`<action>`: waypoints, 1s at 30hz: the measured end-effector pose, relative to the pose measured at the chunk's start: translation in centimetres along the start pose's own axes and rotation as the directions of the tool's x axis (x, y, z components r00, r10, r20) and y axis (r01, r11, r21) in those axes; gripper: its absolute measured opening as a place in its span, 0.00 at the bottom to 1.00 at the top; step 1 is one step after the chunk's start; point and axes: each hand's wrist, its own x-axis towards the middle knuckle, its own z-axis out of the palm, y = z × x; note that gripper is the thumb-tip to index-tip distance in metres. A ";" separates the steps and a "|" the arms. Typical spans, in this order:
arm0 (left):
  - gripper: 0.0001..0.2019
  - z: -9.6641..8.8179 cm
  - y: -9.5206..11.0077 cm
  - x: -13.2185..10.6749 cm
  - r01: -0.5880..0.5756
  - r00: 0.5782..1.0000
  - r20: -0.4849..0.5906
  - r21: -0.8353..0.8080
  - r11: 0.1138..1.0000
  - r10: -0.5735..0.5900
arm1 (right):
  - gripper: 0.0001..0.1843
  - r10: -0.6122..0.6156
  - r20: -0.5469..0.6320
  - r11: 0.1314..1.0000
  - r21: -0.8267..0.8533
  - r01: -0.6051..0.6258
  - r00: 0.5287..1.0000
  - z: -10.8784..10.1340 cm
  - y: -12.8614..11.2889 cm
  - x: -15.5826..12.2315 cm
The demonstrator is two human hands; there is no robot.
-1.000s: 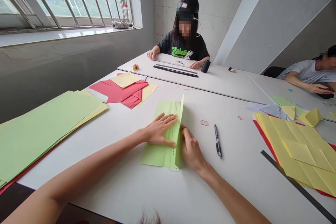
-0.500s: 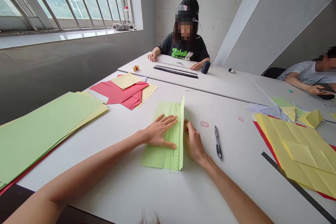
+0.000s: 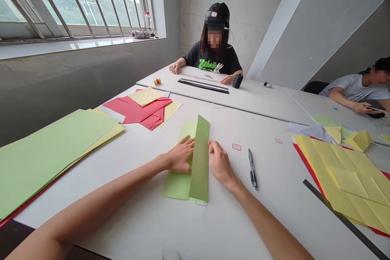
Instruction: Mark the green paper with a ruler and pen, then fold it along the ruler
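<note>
A sheet of light green paper (image 3: 200, 162) lies in front of me, its right side folded up and leaning over to the left. My left hand (image 3: 179, 158) rests flat on the lower part of the sheet with spread fingers, the fingertips partly hidden under the flap. Only the near end of a clear ruler (image 3: 201, 202) pokes out below the fold. At the right edge of the fold is my right hand (image 3: 222, 163), its fingers curled together against the paper. A pen (image 3: 252, 169) lies on the table to the right of that hand.
Green sheets (image 3: 57, 150) are stacked at the left. Red envelopes (image 3: 131, 109) lie behind the sheet. Creased yellow paper (image 3: 350, 178) and a black strip (image 3: 341, 215) are at the right. Across the table (image 3: 146, 227) sits a person (image 3: 213, 55); another (image 3: 350, 89) is at far right.
The green flap, upright before, has tipped left over the ruler and my left fingertips. My right hand has shifted slightly left along with the fold.
</note>
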 end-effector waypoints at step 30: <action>0.37 0.1 -0.1 -0.1 0.004 1.000 0.003 -0.023 1.000 -0.003 | 0.13 0.006 -0.008 0.999 -0.045 -0.007 1.000 1.3 2.6 9.2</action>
